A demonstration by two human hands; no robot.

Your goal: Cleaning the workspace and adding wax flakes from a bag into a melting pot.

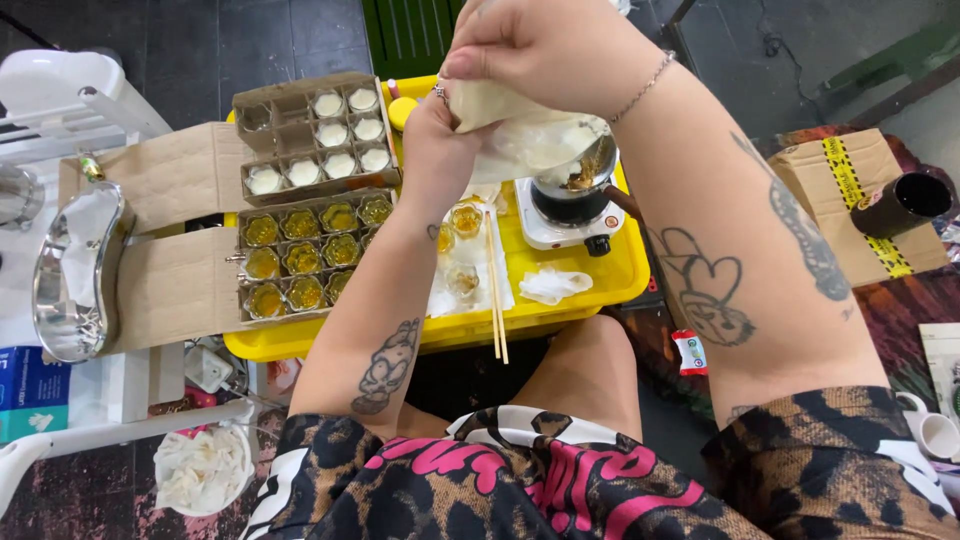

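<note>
White wax bag (530, 135) hangs pinched at its top by the right hand (545, 50), the left hand (440, 130) gripping its side, spilling into the small pot (572, 185).

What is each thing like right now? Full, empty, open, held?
Bag: held up by both hands, tilted over the pot.
Left hand: closed on the bag.
Right hand: closed on the bag's top.
Pot: open, sitting on the small stove.
Upper box: open, most cups filled white, a few empty.
Lower box: open, cups with yellow bits inside.
Chopsticks: lying on the yellow tray.
</note>
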